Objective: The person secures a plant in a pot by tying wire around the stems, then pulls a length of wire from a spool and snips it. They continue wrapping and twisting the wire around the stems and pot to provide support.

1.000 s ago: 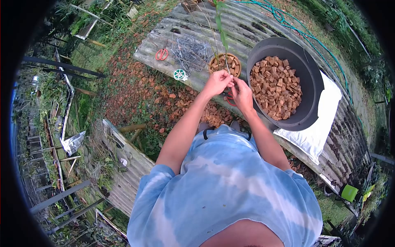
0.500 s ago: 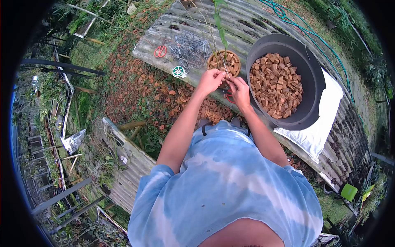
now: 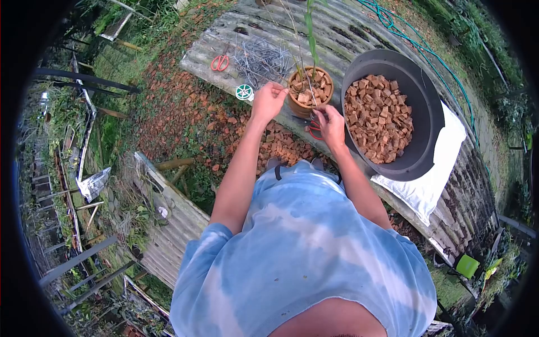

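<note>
A clay pot (image 3: 300, 106) with brown chunks and a tall green-leaved plant (image 3: 310, 33) stands on the corrugated sheet. Left of its rim is my left hand (image 3: 269, 101), thumb and fingertips pinched together; what they hold is too small to make out. My right hand (image 3: 329, 122) is at the pot's right front, fingers closed on something I cannot make out, beside a thin stem. Red-handled scissors (image 3: 315, 130) lie just left of my right hand. A green and white spool (image 3: 244, 92) rests at the sheet's edge, left of my left hand.
Right of the pot, a large black tub (image 3: 425, 112) holds many brown chunks, with a white sack (image 3: 418, 196) under it. A pile of wire pieces (image 3: 263, 60) and more red scissors (image 3: 220, 63) lie on the corrugated sheet (image 3: 208, 48). A green hose (image 3: 443, 53) runs behind.
My hands have moved apart: the left went left, off the pot's front, and the right slightly right and down. More of the pot shows between them. The view has shifted slightly.
</note>
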{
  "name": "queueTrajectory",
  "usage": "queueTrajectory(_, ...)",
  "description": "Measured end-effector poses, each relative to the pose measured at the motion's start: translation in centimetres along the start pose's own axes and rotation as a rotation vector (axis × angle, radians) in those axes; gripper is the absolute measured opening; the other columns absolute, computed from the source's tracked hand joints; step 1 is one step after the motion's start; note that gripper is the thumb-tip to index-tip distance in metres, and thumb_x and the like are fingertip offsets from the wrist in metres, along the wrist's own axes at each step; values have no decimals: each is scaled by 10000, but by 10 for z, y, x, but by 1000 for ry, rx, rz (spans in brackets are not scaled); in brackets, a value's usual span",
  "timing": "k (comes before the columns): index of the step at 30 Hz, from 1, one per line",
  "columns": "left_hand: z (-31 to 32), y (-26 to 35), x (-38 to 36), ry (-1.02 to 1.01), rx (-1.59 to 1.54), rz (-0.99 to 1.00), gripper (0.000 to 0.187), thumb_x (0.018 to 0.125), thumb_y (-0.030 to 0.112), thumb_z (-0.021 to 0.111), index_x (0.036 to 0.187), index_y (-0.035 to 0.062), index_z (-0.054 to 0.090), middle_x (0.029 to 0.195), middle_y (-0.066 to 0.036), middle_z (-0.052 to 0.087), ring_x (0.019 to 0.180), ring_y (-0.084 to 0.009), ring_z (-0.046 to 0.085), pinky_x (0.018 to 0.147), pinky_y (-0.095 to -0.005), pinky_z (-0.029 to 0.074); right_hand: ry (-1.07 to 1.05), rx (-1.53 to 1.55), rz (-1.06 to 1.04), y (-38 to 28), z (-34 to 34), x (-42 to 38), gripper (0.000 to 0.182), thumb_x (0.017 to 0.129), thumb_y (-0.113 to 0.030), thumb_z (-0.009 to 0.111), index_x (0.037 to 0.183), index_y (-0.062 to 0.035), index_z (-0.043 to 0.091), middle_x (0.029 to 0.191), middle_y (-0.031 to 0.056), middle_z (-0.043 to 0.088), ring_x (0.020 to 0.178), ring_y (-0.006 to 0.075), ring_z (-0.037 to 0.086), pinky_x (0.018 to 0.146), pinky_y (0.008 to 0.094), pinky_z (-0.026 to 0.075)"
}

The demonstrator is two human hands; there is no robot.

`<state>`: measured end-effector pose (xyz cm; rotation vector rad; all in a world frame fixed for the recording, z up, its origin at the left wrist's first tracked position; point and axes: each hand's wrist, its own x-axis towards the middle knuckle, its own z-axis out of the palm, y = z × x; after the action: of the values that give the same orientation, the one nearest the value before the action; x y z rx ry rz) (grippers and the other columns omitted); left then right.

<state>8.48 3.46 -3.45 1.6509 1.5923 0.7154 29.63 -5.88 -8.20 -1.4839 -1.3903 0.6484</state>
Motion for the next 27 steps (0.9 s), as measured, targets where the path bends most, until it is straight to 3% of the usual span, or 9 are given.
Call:
queueTrajectory(8,8,6,-5,13,-82,94,313,937,262,767,1099,4,691,986,-91,736,882,-162,688,809,-323,572,60,-78,-96,-16,-2,3,120,977,-65,670,1069,-6,721,932,187,692,811,362,688,734,423,537)
queueTrajectory(17,23,9,-12,48,-127,155,332,907,208,777,1142,0,667,1073,-143,699,877,-234,685,820,-382,561,-37,-210,-126,-24,-8,12,197,1005,-101,605,1163,-75,719,1043,176,710,923,412,691,789,473,552)
queueTrajectory(23,28,5,-13,68,-52,199,352,938,225,766,1182,-7,665,1122,-116,706,920,-189,686,792,-337,583,-41,-178,-110,-21,-5,12,193,980,-108,645,1152,-70,723,1034,167,719,928,408,697,811,461,556)
queueTrajectory(27,30,5,-14,61,-88,185,477,916,192,778,1291,-13,566,1189,-143,636,969,-223,660,836,-360,562,-26,-158,-95,-15,-2,13,165,950,-89,690,1097,-32,739,1009,182,722,897,390,705,787,436,561)
